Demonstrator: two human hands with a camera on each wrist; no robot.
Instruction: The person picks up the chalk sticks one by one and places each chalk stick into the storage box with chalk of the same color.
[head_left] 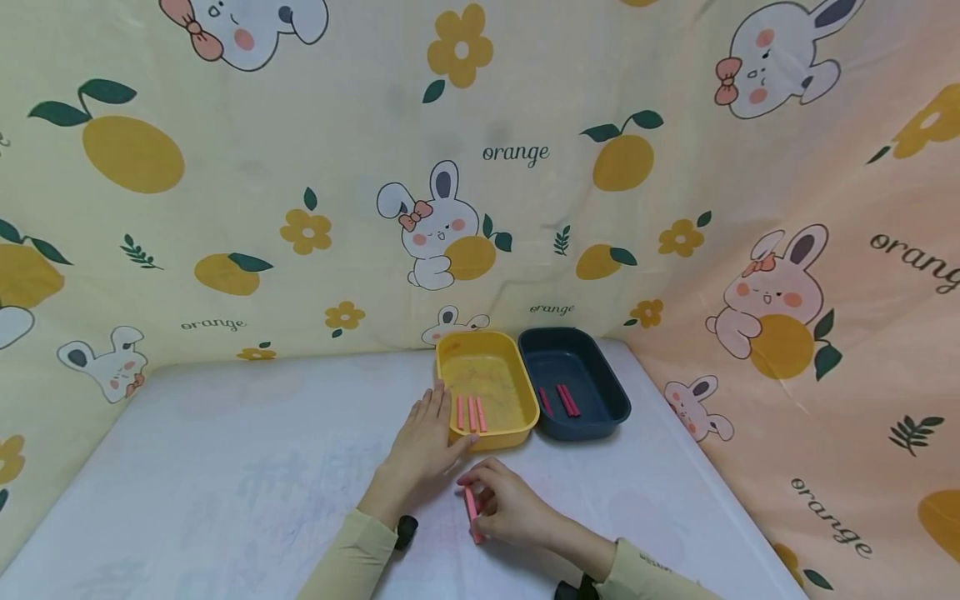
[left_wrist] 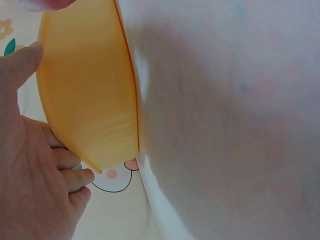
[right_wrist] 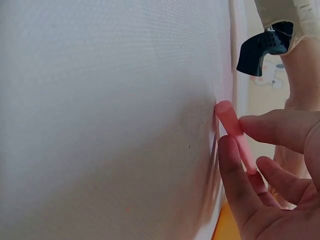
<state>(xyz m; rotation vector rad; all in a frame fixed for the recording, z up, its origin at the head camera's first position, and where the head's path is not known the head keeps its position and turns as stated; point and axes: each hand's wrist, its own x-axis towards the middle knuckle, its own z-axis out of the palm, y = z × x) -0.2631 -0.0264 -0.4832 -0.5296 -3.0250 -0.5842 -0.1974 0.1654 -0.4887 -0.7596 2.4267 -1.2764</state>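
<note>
My right hand (head_left: 513, 508) pinches a pink chalk stick (head_left: 472, 515) between thumb and fingers, low over the white table in front of the yellow tray. In the right wrist view the stick (right_wrist: 234, 131) is a smooth cylinder with a flat end. My left hand (head_left: 423, 437) rests at the near left corner of the yellow tray (head_left: 491, 354), fingers extended along its side and thumb at the front rim. Several pink sticks stand out inside that tray, three of them side by side (head_left: 472, 413).
A dark blue tray (head_left: 577, 346) stands against the yellow tray's right side, with three darker red-pink sticks (head_left: 567, 400) in it. Behind the white table (head_left: 225, 467) hangs a patterned cloth (head_left: 345, 167), with more cloth along the right.
</note>
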